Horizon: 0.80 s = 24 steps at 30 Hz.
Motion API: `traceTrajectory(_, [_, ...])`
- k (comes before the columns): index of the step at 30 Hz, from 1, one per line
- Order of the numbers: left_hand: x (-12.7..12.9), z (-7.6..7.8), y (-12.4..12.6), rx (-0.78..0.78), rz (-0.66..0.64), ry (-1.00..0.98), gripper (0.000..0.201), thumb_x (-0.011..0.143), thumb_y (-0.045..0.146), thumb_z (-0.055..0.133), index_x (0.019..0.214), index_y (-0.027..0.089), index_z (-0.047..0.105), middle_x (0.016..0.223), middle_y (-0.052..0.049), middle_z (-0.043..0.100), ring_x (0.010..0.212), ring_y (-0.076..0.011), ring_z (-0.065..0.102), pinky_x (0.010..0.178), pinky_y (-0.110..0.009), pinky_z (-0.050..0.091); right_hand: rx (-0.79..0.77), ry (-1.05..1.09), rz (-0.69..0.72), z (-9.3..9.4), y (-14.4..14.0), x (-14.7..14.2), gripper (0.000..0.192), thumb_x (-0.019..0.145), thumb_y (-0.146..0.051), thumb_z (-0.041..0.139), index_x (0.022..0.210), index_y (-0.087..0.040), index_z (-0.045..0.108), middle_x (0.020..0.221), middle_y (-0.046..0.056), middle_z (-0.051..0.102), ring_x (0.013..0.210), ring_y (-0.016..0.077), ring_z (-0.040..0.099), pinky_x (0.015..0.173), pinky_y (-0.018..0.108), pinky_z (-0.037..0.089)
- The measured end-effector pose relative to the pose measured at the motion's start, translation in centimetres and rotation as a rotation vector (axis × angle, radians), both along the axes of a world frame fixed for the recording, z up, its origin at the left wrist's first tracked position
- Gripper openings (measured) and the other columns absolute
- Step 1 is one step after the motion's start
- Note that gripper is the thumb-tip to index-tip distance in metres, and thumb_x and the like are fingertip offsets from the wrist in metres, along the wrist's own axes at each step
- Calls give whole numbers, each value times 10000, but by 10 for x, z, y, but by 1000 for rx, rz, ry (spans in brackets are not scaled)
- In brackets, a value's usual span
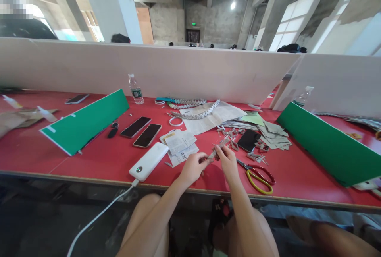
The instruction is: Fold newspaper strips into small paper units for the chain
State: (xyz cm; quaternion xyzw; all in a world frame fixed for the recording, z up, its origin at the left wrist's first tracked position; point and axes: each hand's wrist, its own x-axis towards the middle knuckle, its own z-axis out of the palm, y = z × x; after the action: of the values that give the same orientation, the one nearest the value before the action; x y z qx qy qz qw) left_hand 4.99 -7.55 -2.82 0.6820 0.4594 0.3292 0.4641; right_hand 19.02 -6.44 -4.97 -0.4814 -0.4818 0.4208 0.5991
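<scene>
A folded paper strip [218,147] is being held between both hands just above the near part of the red table [98,157], tilting up to the right. The left hand [193,167] is pinching its lower end with fingers closed on it, and the right hand [228,159] is gripping the upper part, thumb and fingertips pressing the paper.

Just right of the right hand, scissors [258,175] with red and yellow handles are lying flat on the table, apart from the hand. Beyond the hands, small folded paper pieces [230,134] are lying scattered beside a dark phone [249,140], and cut paper sheets [274,134] are piling up to the right of it. A newspaper sheet [212,116] is spreading out farther back, with a chain of woven paper [198,114] lying across it and a roll of tape [176,121] at its left edge.

Left of the hands, printed paper slips [180,145] are resting near a white power bank [149,161], whose white cable [98,217] is hanging off the table edge. Two more phones [141,130] are lying side by side behind it. A water bottle [136,89] is standing upright near the white partition [166,70]. Green boards [86,122] are leaning on either side of the work area.
</scene>
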Motion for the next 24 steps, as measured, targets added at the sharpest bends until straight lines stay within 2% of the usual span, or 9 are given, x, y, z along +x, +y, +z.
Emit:
traceTrajectory(3, [1, 1, -1, -5, -9, -58, 295, 795, 428, 529, 669, 167, 581, 550, 19, 540, 536, -136, 537, 555, -243, 404, 17, -63, -54, -1, 0, -2, 306, 754, -458, 591, 733, -156, 640, 678, 20, 604, 663, 148, 529, 625, 255, 403])
traceTrajectory(5, [2, 0, -1, -57, -37, -118, 289, 786, 434, 538, 668, 170, 550, 600, 0, 591, 585, -151, 576, 597, -258, 441, 11, -57, -75, -1, 0, -3, 312, 739, -460, 603, 729, -151, 646, 718, 36, 622, 704, 161, 537, 662, 264, 405])
traceTrajectory(11, [0, -2, -2, -295, -207, -192, 320, 736, 471, 592, 730, 154, 550, 593, -31, 632, 533, -165, 600, 562, -297, 484, -6, 120, -163, 1, 3, 2, 356, 728, -486, 598, 795, -146, 677, 627, 2, 536, 610, 128, 461, 581, 251, 371])
traceTrajectory(15, [-3, -6, -1, -407, -251, -183, 328, 709, 458, 629, 778, 149, 543, 575, -28, 627, 520, -172, 605, 549, -312, 486, -11, 35, -191, 3, 3, 6, 350, 721, -471, 607, 812, -146, 701, 589, -10, 500, 569, 112, 398, 539, 245, 316])
traceTrajectory(18, [-5, -7, 0, -391, -291, -179, 310, 663, 407, 685, 751, 148, 539, 641, -33, 641, 571, -165, 615, 599, -315, 492, -43, -19, -147, 3, 1, 4, 354, 715, -479, 609, 779, -142, 698, 528, -26, 445, 529, 105, 353, 509, 247, 276])
traceTrajectory(21, [-5, -6, -1, -314, -308, -197, 270, 648, 351, 708, 728, 145, 553, 695, -39, 648, 648, -168, 622, 649, -303, 483, -69, 45, -88, 2, 1, 2, 366, 722, -501, 598, 778, -150, 687, 478, -57, 346, 478, 88, 289, 470, 241, 231])
traceTrajectory(24, [-4, -5, -3, -318, -337, -204, 261, 664, 308, 704, 822, 147, 574, 704, -46, 664, 674, -178, 631, 656, -302, 478, -56, 103, -80, 0, 2, 3, 376, 719, -515, 601, 779, -153, 681, 480, -64, 304, 465, 81, 266, 452, 234, 224])
